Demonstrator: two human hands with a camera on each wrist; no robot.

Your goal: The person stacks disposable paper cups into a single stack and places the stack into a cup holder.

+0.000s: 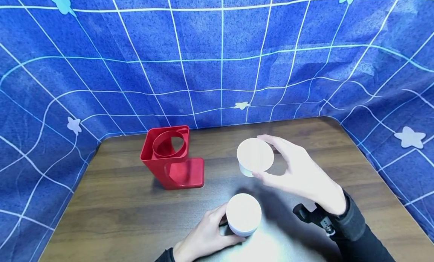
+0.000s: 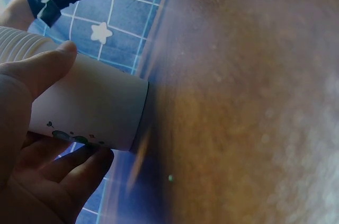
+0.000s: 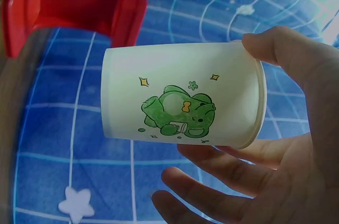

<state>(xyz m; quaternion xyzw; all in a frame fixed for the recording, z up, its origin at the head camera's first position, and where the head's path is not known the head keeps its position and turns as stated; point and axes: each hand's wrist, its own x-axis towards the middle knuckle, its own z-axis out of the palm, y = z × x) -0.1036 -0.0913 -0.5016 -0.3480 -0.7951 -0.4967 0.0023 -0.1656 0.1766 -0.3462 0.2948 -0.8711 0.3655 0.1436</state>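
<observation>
Largest item first. The blue cloth backdrop, gridded in pale lines with scattered stars, encloses the work area on three sides. Within it sits the dark wood-grain table, bearing everything else.

The red cup holder stands upright on the table's left half, its round opening facing up and its flat base plate pointing toward me. Nothing is in it. It stands apart from both my hands.

My right hand is raised above the table, right of centre. Thumb and fingers curl round the rim end of a single paper cup, held clear of the surface. The right wrist view shows why the grip sits there: the cup lies on its side in my hand, base pointing away toward the holder, with a green cartoon print on its wall.

My left hand is low, near the table's front edge, wrapped round the stack of cups. The left wrist view shows my thumb over the stack and my fingers under it, with ribbed rims at the near end and the base against the table; the grip appears to steady it.
</observation>
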